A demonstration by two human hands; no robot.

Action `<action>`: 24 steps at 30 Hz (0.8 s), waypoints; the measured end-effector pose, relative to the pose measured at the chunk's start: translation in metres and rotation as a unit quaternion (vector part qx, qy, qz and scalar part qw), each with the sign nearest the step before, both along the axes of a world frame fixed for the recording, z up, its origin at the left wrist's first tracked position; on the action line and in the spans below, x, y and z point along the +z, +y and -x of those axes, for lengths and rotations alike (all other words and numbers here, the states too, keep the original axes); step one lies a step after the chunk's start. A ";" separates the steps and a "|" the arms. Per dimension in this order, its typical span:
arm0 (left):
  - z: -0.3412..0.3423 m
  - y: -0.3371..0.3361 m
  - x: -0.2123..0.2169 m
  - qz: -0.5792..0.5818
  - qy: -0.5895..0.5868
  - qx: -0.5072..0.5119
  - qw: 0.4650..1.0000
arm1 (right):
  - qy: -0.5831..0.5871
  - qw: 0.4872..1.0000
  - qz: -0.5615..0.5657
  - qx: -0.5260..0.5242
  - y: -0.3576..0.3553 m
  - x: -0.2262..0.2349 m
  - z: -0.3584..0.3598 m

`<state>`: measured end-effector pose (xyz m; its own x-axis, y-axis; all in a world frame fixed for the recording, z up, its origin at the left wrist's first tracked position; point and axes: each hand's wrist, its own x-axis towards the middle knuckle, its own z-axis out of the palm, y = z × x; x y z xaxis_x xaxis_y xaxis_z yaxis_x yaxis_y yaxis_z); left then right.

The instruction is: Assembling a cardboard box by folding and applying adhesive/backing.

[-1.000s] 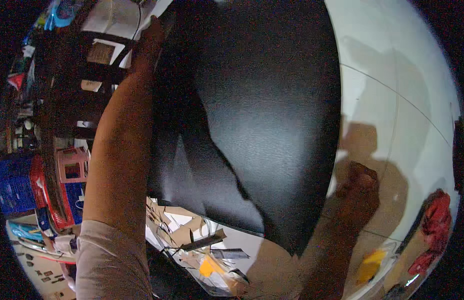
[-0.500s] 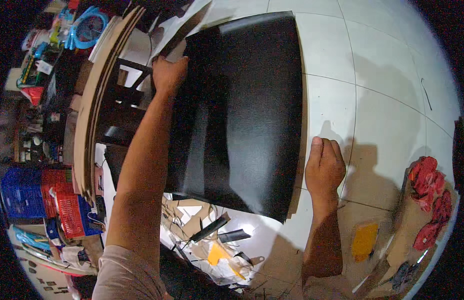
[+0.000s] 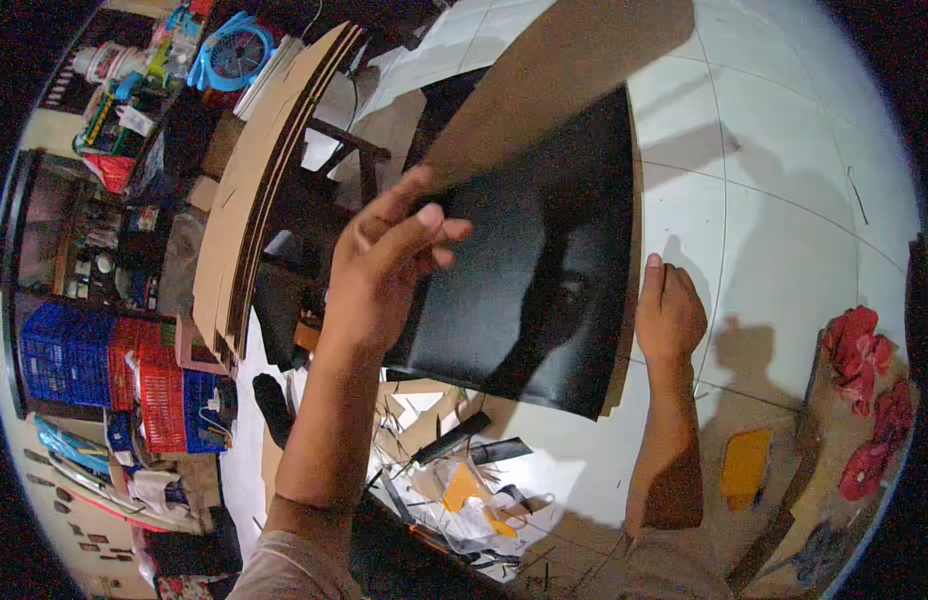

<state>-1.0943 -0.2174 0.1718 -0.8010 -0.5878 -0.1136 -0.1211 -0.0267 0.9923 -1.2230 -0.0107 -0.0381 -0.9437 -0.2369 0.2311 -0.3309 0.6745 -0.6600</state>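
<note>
A black leather-like sheet (image 3: 484, 330) lies flat over a layer of cardboard whose edge shows along its right side. Above its far part, my left hand (image 3: 384, 260) is raised with curled fingers, gripping the near, narrow end of a long brown flat piece (image 3: 584, 60) that looks like cardboard. This piece slants up to the far right, slightly blurred, and covers part of the sheet. My right hand (image 3: 670, 310) is a closed fist just right of the sheet, over the white tiles, thumb uppermost. Whatever its fingers may hold is hidden.
Cardboard sheets (image 3: 269, 190) stand stacked at the left, near blue (image 3: 64, 350) and red crates (image 3: 162, 400). Scraps and offcuts (image 3: 454, 470) litter the floor close by. A yellow-orange pad (image 3: 747, 465) and crumpled red material (image 3: 859, 350) lie at the right.
My left hand has come off the sheet's left edge toward me, lifting the brown piece across the sheet. My right hand stays a fist beside the sheet. The whole view has shifted.
</note>
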 end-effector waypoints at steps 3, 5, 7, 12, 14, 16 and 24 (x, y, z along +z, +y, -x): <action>-0.019 0.021 -0.003 -0.147 0.034 -0.047 0.987 | -0.011 1.000 0.004 0.002 0.003 -0.004 0.004; -0.030 0.027 -0.008 -0.217 0.013 -0.041 0.975 | -0.026 0.999 0.033 0.010 0.003 -0.006 0.004; -0.036 0.033 -0.020 -0.298 -0.010 -0.043 0.954 | -0.042 0.997 0.066 0.009 0.006 -0.015 0.008; -0.036 0.042 -0.061 -0.367 -0.075 -0.002 0.927 | -0.094 0.984 0.153 0.015 0.011 -0.014 0.013; -0.037 0.039 -0.077 -0.337 -0.107 0.042 0.934 | -0.108 0.982 0.155 0.000 0.004 -0.017 0.013; -0.037 0.031 -0.098 -0.306 -0.121 0.050 0.943 | -0.125 0.978 0.169 -0.005 0.005 -0.005 0.014; -0.038 0.007 -0.149 -0.178 -0.195 0.100 0.959 | -0.165 0.963 0.215 0.007 0.009 -0.007 0.014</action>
<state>-1.0562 -0.2100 0.0224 -0.5316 -0.5935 -0.6043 -0.4382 -0.4178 0.7959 -1.2371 -0.0019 -0.0449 -0.9798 -0.2002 -0.0009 -0.0630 0.3123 -0.9479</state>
